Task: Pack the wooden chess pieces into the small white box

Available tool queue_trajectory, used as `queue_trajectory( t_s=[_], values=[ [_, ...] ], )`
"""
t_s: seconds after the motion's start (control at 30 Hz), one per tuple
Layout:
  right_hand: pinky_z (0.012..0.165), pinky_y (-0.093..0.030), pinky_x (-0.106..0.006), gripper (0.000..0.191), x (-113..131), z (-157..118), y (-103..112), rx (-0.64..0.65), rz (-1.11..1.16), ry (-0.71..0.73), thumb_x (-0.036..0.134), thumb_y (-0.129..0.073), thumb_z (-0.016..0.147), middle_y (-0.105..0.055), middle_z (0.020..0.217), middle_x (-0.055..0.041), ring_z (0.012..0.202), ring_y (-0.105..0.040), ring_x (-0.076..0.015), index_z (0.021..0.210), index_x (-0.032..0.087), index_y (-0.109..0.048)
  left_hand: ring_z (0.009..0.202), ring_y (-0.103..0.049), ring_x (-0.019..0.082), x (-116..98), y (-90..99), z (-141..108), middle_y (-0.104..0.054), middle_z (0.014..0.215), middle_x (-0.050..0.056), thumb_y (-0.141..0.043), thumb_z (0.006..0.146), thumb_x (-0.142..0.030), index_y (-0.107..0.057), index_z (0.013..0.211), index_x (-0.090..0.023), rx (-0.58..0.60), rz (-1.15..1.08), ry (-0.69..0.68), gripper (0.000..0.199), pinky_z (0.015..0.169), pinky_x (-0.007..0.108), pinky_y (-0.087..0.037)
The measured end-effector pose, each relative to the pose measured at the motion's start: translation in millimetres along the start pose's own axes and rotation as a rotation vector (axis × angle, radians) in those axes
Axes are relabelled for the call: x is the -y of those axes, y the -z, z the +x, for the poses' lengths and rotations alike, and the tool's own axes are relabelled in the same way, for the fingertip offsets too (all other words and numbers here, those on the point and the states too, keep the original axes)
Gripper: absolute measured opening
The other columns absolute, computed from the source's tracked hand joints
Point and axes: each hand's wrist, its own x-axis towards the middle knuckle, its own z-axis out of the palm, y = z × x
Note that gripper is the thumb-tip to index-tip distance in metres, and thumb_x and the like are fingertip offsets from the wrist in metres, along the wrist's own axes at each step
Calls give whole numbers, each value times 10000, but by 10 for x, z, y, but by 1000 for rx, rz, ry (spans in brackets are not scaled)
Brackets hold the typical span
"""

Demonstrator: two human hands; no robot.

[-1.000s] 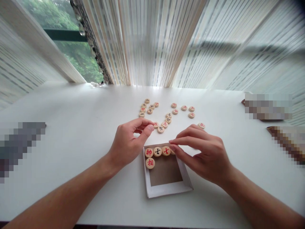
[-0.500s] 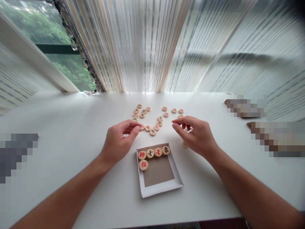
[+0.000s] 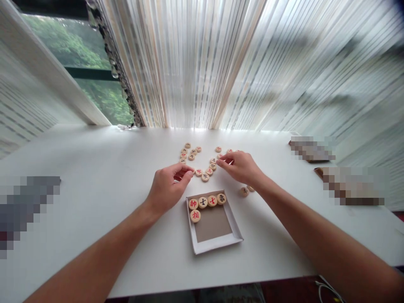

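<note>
My left hand (image 3: pixel 172 183) is closed in a pinch at the near end of a row of xiangqi pieces, thumb and forefinger on one piece (image 3: pixel 193 171) that is mostly hidden. My right hand (image 3: pixel 238 166) reaches over the table with thumb and forefinger slightly apart. Its fingertips are beside a black-marked piece (image 3: pixel 213 160). Between the hands lie a red-marked piece (image 3: pixel 198 172) and a black-marked piece (image 3: pixel 205 176). Closer to me is a shallow white box (image 3: pixel 217 244); several pieces line its far side, and a red-marked piece (image 3: pixel 195 216) sits below the left one.
More round pieces (image 3: pixel 192 156) are scattered on the white table (image 3: pixel 120 168) at the left back. Two pieces (image 3: pixel 244 191) lie under my right forearm. Blurred-out objects (image 3: pixel 350 185) stand at the right, another (image 3: pixel 28 202) at the left. A striped curtain (image 3: pixel 189 63) hangs behind.
My right hand has moved left to the middle pieces, uncovering two pieces near its wrist. The left hand stays at the same piece. The camera view has shifted slightly.
</note>
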Motion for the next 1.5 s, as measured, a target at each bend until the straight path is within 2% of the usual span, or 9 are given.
queue_trajectory(
  t_s=[0.2, 0.47, 0.67, 0.83, 0.97, 1.1, 1.27, 1.4, 1.5],
  values=[
    [698, -482, -351, 252, 117, 254, -132, 38, -64, -84, 327, -746, 916, -778, 736, -104, 741, -703, -241, 732, 166, -804, 816, -810, 215, -17, 18, -3, -866, 918, 58, -683, 958, -326, -815, 938, -191, -1, -11, -10, 190, 749, 295, -627],
    [752, -511, -383, 194, 130, 390, -159, 22, -88, -162, 262, -852, 786, -760, 741, -91, 777, -702, -264, 650, 187, -736, 796, -792, 195, -3, 1, 0, -862, 921, 41, -672, 956, -282, -818, 942, -185, 1, 0, -3, 176, 745, 278, -612],
    [800, -531, -386, 187, 98, 367, -160, -40, 75, -116, 177, -825, 802, -761, 739, -72, 810, -715, -256, 656, 190, -709, 816, -788, 197, -15, 13, -21, -856, 910, 45, -676, 959, -299, -817, 938, -175, 20, -7, 10, 189, 702, 258, -591],
    [753, -573, -367, 101, 39, 174, -63, -63, 394, -102, 264, -808, 854, -777, 722, -55, 684, -722, -206, 846, 166, -786, 836, -791, 203, -20, 7, -28, -852, 915, 49, -675, 970, -323, -813, 938, -174, 37, -31, 25, 206, 717, 268, -596],
    [778, -627, -374, 408, 56, -121, 45, 33, 683, -117, 410, -891, 771, -838, 903, -108, 783, -767, -221, 1067, 135, -835, 850, -798, 195, -57, -9, -49, -855, 944, 48, -678, 980, -337, -820, 964, -174, 75, -79, 26, 217, 765, 272, -611],
    [774, -665, -407, 556, 173, -400, 67, 158, 873, -159, 516, -963, 688, -845, 890, -120, 765, -793, -233, 1087, 143, -857, 885, -804, 199, -129, -10, -101, -862, 979, 57, -713, 973, -341, -842, 1015, -173, 150, -209, 56, 216, 809, 279, -623],
    [720, -676, -285, 398, 329, -586, 15, 286, 1264, -252, 341, -1052, 614, -844, 873, -74, 721, -800, -175, 926, 176, -869, 961, -812, 238, -207, -24, -154, -866, 1040, 88, -770, 948, -333, -866, 1075, -175, 258, -419, 116, 224, 856, 320, -642],
    [740, -677, -226, 301, 347, -678, -19, 309, 1321, -205, 284, -1020, 700, -852, 885, -71, 777, -807, -159, 953, 195, -884, 948, -822, 272, -259, -42, -174, -866, 1047, 121, -800, 929, -314, -871, 1092, -155, 317, -527, 176, 238, 859, 368, -663],
    [726, -669, -200, 262, 319, -738, -24, 283, 1300, -179, 247, -1002, 735, -860, 883, -66, 769, -803, -148, 971, 224, -892, 911, -824, 242, -290, -49, -190, -872, 1009, 100, -809, 926, -267, -881, 1082, -168, 309, -530, 167, 199, 817, 309, -662]
  ],
)
